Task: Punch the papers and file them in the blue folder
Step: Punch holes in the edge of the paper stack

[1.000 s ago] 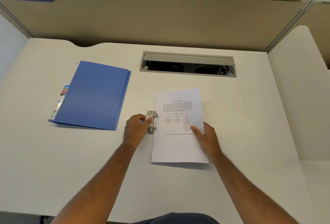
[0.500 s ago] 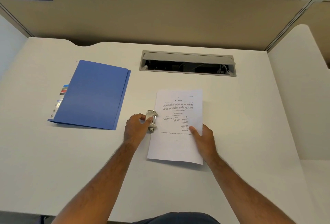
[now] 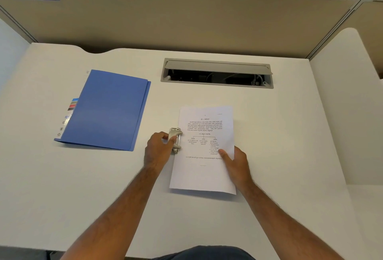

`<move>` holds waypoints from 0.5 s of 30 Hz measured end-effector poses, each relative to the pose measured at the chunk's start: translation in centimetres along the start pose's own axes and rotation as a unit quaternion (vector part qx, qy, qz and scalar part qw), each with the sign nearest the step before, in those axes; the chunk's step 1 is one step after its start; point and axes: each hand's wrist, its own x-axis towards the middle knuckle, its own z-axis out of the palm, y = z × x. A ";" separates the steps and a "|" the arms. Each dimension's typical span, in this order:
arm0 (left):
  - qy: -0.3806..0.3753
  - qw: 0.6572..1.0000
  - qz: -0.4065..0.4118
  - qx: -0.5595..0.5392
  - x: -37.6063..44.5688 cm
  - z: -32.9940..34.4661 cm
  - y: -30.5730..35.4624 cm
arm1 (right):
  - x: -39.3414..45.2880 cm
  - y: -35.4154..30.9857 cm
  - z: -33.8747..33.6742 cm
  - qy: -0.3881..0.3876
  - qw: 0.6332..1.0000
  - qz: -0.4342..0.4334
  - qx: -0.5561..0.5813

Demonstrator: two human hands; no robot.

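Note:
A white printed sheet of papers lies on the desk in front of me, text upside down, its left edge tucked into a small metal hole punch. My left hand is wrapped around the punch, thumb on its lever. My right hand grips the papers at their right edge, thumb on top. The closed blue folder lies flat to the left, apart from both hands, with coloured tabs showing at its left side.
An open grey cable tray is set into the desk behind the papers. Beige partition panels close off the back and right side. The desk's front edge runs close to my body.
The papers have rotated slightly, their near end swinging left while the left edge stays in the punch. My right hand shifted left with them. The left hand stays on the punch.

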 end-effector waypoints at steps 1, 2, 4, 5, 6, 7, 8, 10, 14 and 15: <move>-0.003 1.000 -0.001 0.002 0.0 0.0 0.0 | 0.0 -0.2 0.0 0.002 1.000 0.005 0.009; -0.005 1.000 -0.001 0.003 0.1 0.0 -0.1 | 0.1 -0.2 0.1 0.001 1.000 0.011 0.015; -0.012 1.000 -0.002 -0.002 0.3 0.1 -0.3 | 0.3 -0.5 0.2 -0.003 1.000 0.013 0.017; -0.015 1.000 -0.002 -0.010 0.4 0.0 -0.3 | 0.4 -0.6 0.2 -0.003 1.000 0.011 0.014; -0.017 1.000 -0.002 -0.022 0.5 -0.1 -0.4 | 0.5 -0.6 0.2 -0.002 1.000 0.011 0.013; -0.019 0.999 -0.003 -0.036 0.6 -0.2 -0.4 | 0.6 -0.5 0.1 0.004 1.000 0.011 0.013; -0.020 0.999 -0.005 -0.048 0.7 -0.3 -0.5 | 0.7 -0.5 0.0 0.010 1.000 0.012 0.015; -0.020 0.998 -0.009 -0.065 0.8 -0.5 -0.6 | 0.8 -0.5 -0.2 0.016 1.000 0.013 0.013; -0.031 0.995 -0.018 -0.094 1.2 -0.5 -1.1 | 0.9 -0.2 -1.4 0.030 0.999 0.013 0.008; -0.031 0.994 -0.022 -0.101 1.1 -0.5 -1.2 | 1.0 -0.1 -1.8 0.033 0.999 0.015 0.009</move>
